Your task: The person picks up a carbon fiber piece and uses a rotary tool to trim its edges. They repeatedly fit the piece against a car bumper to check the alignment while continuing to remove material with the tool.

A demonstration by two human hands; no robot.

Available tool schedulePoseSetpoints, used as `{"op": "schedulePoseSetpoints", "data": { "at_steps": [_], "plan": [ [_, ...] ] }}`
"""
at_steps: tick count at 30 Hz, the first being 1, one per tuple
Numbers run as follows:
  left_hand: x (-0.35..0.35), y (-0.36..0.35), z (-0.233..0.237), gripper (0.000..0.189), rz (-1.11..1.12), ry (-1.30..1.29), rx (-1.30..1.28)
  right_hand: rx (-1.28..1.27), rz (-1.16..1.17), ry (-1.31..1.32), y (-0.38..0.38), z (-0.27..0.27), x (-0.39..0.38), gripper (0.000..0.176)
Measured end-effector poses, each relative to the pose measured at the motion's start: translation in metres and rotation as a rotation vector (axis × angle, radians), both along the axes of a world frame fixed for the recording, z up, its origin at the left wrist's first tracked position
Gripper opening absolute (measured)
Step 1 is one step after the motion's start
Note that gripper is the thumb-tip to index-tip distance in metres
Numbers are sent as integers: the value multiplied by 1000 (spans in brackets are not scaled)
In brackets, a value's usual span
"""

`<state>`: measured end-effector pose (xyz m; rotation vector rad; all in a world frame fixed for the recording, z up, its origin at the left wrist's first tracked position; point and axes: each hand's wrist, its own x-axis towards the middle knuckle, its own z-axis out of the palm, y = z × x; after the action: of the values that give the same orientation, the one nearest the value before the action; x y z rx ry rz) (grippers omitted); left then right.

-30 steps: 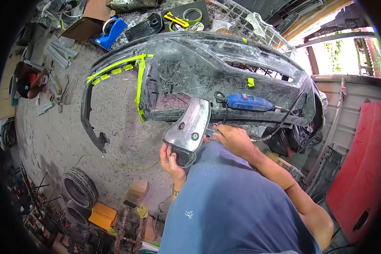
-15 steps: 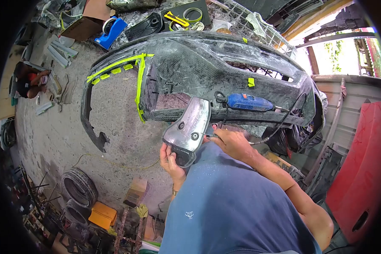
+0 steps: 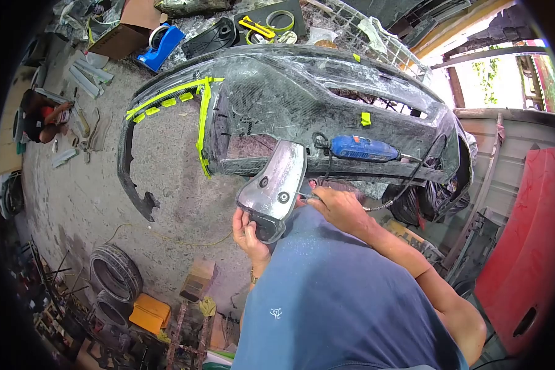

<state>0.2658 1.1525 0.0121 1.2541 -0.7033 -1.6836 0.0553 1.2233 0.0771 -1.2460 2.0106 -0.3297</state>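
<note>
My left hand [image 3: 251,239] is wrapped round the lower end of a silvery part [image 3: 276,182] with two round fittings and a dark base. My right hand [image 3: 336,206] is closed on the handpiece of a rotary tool, beside the part's right edge; its tip is too small to make out. A flexible cable [image 3: 385,205] runs from this hand towards the blue motor unit [image 3: 362,148]. That unit lies on a large black bumper-like shell [image 3: 271,92] with yellow-green tape [image 3: 205,123] on it.
A blue tape dispenser [image 3: 161,48] and a yellow cutter [image 3: 257,27] lie beyond the shell. Another person [image 3: 42,117] crouches at far left. Tyres [image 3: 115,272] and an orange object [image 3: 149,312] are at lower left. A red panel [image 3: 524,246] stands at right.
The silvery part and my right hand have shifted very slightly. Both hands keep their hold.
</note>
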Motion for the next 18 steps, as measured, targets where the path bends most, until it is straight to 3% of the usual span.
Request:
{"op": "schedulePoseSetpoints", "data": {
  "at_steps": [14,16,18],
  "plan": [
    [-1,-4,5,54,-9,5,31,91,46,-39,-3,8,1,29],
    [0,-4,5,54,-5,-2,35,-55,-14,2,-4,-6,-7,29],
    [-1,-4,5,54,-5,-3,41,-42,-32,16,-11,-2,-13,29]
  ]
}}
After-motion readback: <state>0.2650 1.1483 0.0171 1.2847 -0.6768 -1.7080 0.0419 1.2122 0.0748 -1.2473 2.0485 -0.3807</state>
